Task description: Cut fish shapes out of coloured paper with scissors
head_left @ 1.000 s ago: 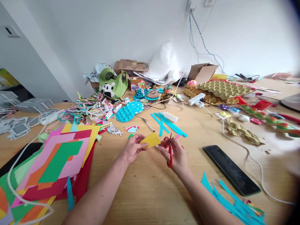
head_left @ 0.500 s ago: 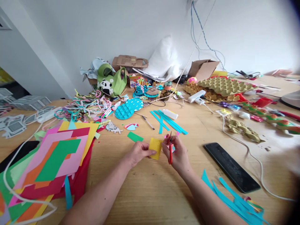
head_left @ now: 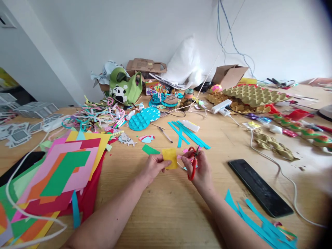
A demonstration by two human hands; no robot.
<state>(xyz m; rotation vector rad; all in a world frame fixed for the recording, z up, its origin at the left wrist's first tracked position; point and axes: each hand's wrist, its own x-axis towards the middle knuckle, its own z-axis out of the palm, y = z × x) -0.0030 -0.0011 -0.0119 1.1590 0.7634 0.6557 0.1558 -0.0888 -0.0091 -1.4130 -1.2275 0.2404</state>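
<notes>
My left hand (head_left: 153, 168) pinches a small yellow piece of paper (head_left: 169, 158) between thumb and fingers, held over the wooden table (head_left: 155, 214). Red-handled scissors (head_left: 192, 165) are gripped in my right hand (head_left: 202, 171), their dark blades pointing up and away. A gap separates the scissors from the yellow paper. Just beyond my left hand lies a green paper piece (head_left: 150, 149). Pink and light-blue paper bits, partly hidden, lie behind my right hand. A cut-out paper fish (head_left: 147, 138) rests farther back.
Stacked coloured paper (head_left: 85, 154) covers the left side. Blue strips (head_left: 190, 135) and a pen (head_left: 165, 134) lie ahead. On the right are a black phone (head_left: 259, 186), more blue strips (head_left: 255, 221) and a white cable (head_left: 278, 169). Egg cartons (head_left: 255, 95) stand at the back.
My right hand and the scissors have drawn back to the right, away from the yellow paper. The yellow paper, still in my left hand, has shifted slightly left and up.
</notes>
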